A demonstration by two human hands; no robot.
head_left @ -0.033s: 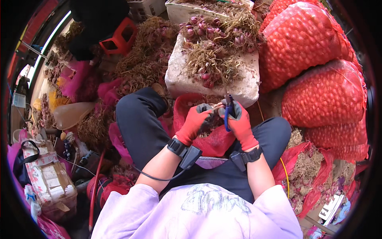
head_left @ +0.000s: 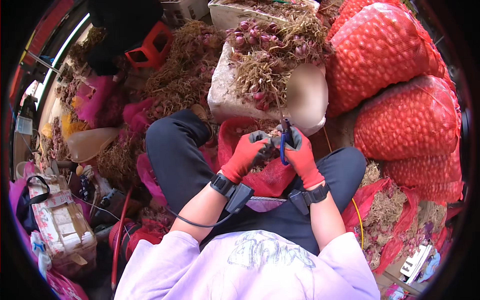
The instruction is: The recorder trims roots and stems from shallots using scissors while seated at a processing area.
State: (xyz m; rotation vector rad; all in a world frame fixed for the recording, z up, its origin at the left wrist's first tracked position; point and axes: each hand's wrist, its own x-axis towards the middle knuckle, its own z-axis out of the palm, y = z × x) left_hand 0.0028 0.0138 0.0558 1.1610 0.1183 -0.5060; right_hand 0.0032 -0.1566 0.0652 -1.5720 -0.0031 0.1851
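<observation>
My left hand (head_left: 248, 153), in a red glove with dark fingertips, is closed on a bit of dry shallot stalk (head_left: 274, 133), mostly hidden by the fingers. Close beside it, my right hand (head_left: 302, 155), gloved alike, grips blue-handled scissors (head_left: 284, 145) with the dark tip pointing away from me. Both hands hover above a red mesh bag (head_left: 272, 181) between my knees. Just beyond them, red shallots with dry roots and stalks (head_left: 262, 75) are heaped on a whitish foam block (head_left: 223, 95). A blurred oval covers the block's right side.
Full red mesh sacks (head_left: 380, 50) are stacked at right. A heap of dried shallot plants (head_left: 182, 70) and a red stool (head_left: 150, 47) lie far left, near a dark-clothed figure (head_left: 122, 30). A worn carton (head_left: 62, 220) stands at left; a yellow cord (head_left: 358, 220) runs by my right knee.
My right hand and the scissors have shifted very slightly left, and less of the stalk shows between my hands. A blurred oval now covers part of the foam block.
</observation>
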